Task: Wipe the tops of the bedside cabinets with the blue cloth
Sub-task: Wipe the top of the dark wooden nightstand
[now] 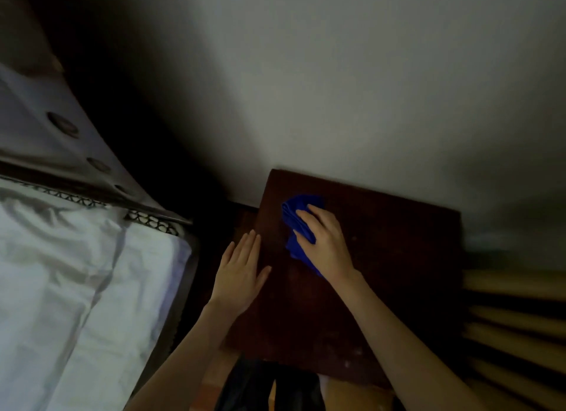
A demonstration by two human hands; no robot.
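A dark brown bedside cabinet [398, 257] stands against the pale wall, its flat top seen from above. A bunched blue cloth [295, 217] lies on the far left part of that top. My right hand [326, 239] presses down on the cloth, fingers wrapped over it, so much of the cloth is hidden under the palm. My left hand [240, 273] rests flat with fingers together and thumb out, on the cabinet's left edge. It holds nothing.
A bed with a white sheet [76, 288] and a buttoned padded headboard [61, 126] fills the left side, with a dark narrow gap between it and the cabinet. Slatted light wood [514, 318] lies to the right of the cabinet. The room is dim.
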